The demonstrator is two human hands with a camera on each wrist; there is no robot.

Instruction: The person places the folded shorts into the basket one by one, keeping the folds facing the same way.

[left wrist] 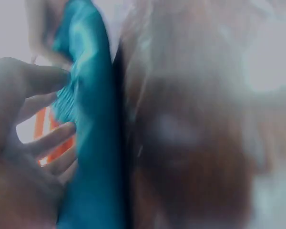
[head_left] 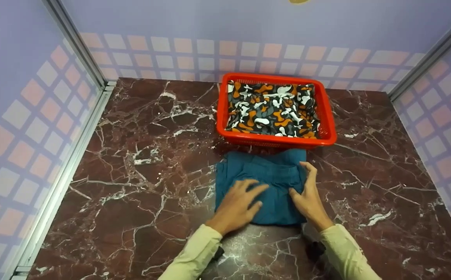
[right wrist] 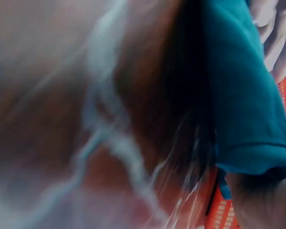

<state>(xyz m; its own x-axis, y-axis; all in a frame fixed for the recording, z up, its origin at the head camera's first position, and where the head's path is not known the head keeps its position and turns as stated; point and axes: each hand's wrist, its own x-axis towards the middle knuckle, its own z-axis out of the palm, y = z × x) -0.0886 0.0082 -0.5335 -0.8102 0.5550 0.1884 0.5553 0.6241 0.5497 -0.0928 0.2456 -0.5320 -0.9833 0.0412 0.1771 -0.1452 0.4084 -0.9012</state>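
Observation:
A folded teal garment [head_left: 274, 206] with a gathered waistband lies on the marble-patterned surface in the head view. My left hand [head_left: 236, 206] is over its left part, fingers spread and slightly bent. In the left wrist view the left hand [left wrist: 28, 124] shows its fingertips against the cloth. At the garment's right edge, my right hand [head_left: 310, 200] holds the side, thumb on top and fingers along the edge. The right wrist view shows the right hand [right wrist: 267, 202] around the end of the teal fold [right wrist: 248, 95]; some fingers are hidden by cloth.
Just beyond the garment stands a red plastic basket [head_left: 276, 139] holding a camouflage-patterned cloth [head_left: 268, 111] in black, orange, white and grey. Tiled-pattern panels [head_left: 194, 23] enclose the brown marbled surface [head_left: 151, 155] at the back and both sides.

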